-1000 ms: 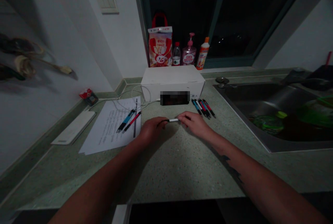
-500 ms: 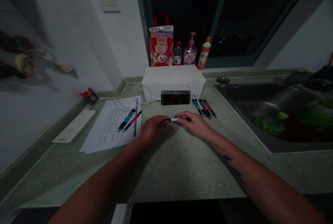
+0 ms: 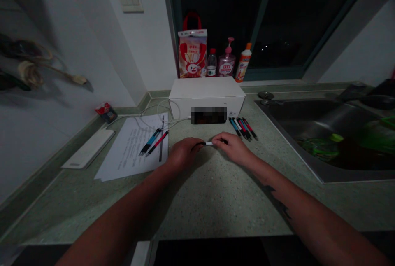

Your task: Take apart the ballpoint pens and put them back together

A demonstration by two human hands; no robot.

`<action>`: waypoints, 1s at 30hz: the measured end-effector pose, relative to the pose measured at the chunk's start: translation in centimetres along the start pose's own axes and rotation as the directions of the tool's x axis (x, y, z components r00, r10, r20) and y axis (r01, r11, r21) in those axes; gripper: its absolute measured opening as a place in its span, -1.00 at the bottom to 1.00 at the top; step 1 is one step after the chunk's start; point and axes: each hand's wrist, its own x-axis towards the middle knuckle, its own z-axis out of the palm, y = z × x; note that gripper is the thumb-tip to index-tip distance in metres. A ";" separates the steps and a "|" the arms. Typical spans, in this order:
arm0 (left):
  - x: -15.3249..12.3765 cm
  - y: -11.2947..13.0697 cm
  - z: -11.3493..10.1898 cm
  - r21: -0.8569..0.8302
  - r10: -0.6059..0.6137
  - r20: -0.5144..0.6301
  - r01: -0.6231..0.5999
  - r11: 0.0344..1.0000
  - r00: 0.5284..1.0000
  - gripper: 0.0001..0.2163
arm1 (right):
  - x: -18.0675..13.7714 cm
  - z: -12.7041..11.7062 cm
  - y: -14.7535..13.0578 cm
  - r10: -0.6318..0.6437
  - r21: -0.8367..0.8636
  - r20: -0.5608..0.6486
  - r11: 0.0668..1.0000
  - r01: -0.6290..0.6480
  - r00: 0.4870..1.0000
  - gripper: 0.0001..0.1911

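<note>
Both my hands hold one white pen (image 3: 209, 143) level just above the green speckled counter (image 3: 212, 200). My left hand (image 3: 182, 153) is closed round its dark left end. My right hand (image 3: 233, 148) pinches its right end, fingers curled. Only a short white stretch of the pen shows between the hands. Several pens (image 3: 243, 128) lie in a row just beyond my right hand. Two pens, one blue (image 3: 149, 141) and one red (image 3: 157, 143), rest on a printed sheet of paper (image 3: 129, 152) to the left.
A white box (image 3: 206, 93) stands behind the hands, with a dark device (image 3: 209, 115) and a white cable (image 3: 154, 113) in front of it. A bag and bottles (image 3: 226, 60) line the window sill. A steel sink (image 3: 324, 134) lies to the right. A white flat bar (image 3: 88, 154) lies by the left wall.
My hands have drawn closer together on the pen, so less of its white barrel shows between them. The view has shifted slightly.
</note>
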 end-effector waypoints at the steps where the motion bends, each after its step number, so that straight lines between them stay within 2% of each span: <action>1: 0.0 -0.1 0.0 -0.004 -0.001 -0.003 0.001 1.000 1.000 -0.75 | 0.0 0.0 -0.1 -0.017 0.013 -0.012 1.000 0.017 1.000 -0.87; 6: 0.1 -0.3 0.0 0.001 0.011 -0.010 -0.011 1.000 1.000 -0.75 | -0.1 0.2 -0.2 0.023 -0.023 0.101 1.000 -0.020 0.995 -0.75; 7: 0.1 -0.3 -0.1 0.004 0.006 -0.005 -0.006 1.000 1.000 -0.74 | -0.1 0.2 -0.1 0.012 -0.033 0.096 0.999 -0.009 0.995 -0.75; 10: 0.1 0.0 -0.2 0.016 -0.036 0.006 0.036 0.999 0.999 -0.74 | -0.1 0.3 0.0 -0.077 -0.034 0.005 0.996 0.077 0.997 -0.93; 13: 0.0 0.0 -0.2 0.019 -0.090 0.024 0.090 0.996 0.996 -0.70 | -0.1 0.2 0.1 -0.136 -0.082 -0.032 0.988 0.133 0.990 -0.91; 16: 0.0 -0.2 -0.2 -0.029 -0.163 0.026 0.164 0.986 0.986 -0.62 | -0.1 0.0 0.2 -0.144 -0.155 -0.041 0.978 0.136 0.989 -0.91; 18: 0.1 -0.4 -0.3 -0.045 -0.186 -0.005 0.186 0.982 0.982 -0.64 | -0.1 -0.3 0.3 -0.136 -0.208 -0.059 0.971 0.121 0.989 -0.93; 21: 0.3 -0.7 -0.6 -0.008 -0.182 -0.121 0.182 0.983 0.976 -0.75 | 0.1 -0.7 0.7 -0.107 -0.283 -0.122 0.957 0.068 0.987 -0.94; 25: 0.4 -1.0 -0.9 -0.012 -0.234 -0.263 0.239 0.971 0.936 -0.82 | 0.5 -1.1 1.6 -0.038 -0.259 -0.258 0.966 -0.031 0.965 -0.85; 27: 0.4 -0.9 -0.7 -0.039 -0.216 -0.246 0.213 0.976 0.945 -0.83 | 0.8 -1.1 2.0 0.026 -0.178 -0.304 0.981 -0.084 0.952 -0.78; 30: 0.1 -0.3 -0.2 0.002 -0.037 -0.101 0.037 0.999 0.994 -0.85 | 1.0 -0.6 2.1 0.101 -0.037 -0.288 0.992 -0.117 0.952 -0.70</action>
